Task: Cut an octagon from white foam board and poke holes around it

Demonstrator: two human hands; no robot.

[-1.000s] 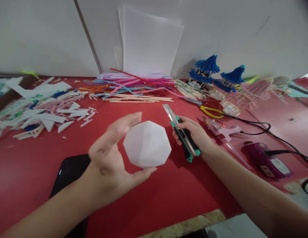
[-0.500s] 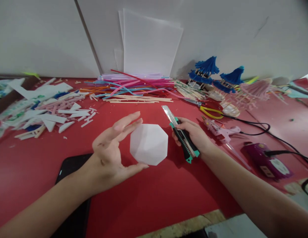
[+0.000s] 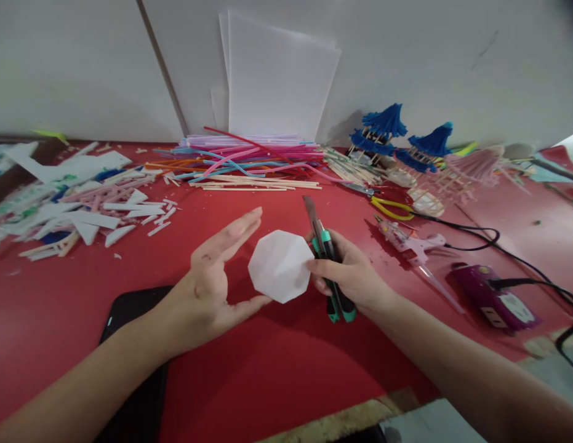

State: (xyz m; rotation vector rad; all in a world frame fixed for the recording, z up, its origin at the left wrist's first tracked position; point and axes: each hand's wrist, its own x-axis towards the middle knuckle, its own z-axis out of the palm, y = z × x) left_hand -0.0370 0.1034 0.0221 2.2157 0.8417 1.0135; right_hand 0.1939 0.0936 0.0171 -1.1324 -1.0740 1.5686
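Observation:
A white octagonal piece of card or foam board [image 3: 281, 267] is held up over the red table. My right hand [image 3: 353, 271] pinches its right edge under the thumb and also grips a green and black utility knife [image 3: 335, 258], blade out and pointing up and away from me. My left hand [image 3: 216, 280] is open at the octagon's left side, fingers stretched apart. Its thumb tip is at the lower edge of the octagon; whether it touches, I cannot tell. Part of the knife handle is hidden by my right fingers.
White scraps and cut sticks [image 3: 106, 209] lie at left, coloured pipe cleaners [image 3: 249, 154] at the back. A pink glue gun [image 3: 410, 243], yellow-handled pliers [image 3: 392, 208], purple power box [image 3: 493, 298] and blue-roofed models [image 3: 383, 129] stand right. A black phone-like slab [image 3: 133, 307] lies under my left forearm.
The octagon has turned slightly and passed from my left hand's hold to my right thumb and fingers. My right hand has moved left, with the knife now more upright.

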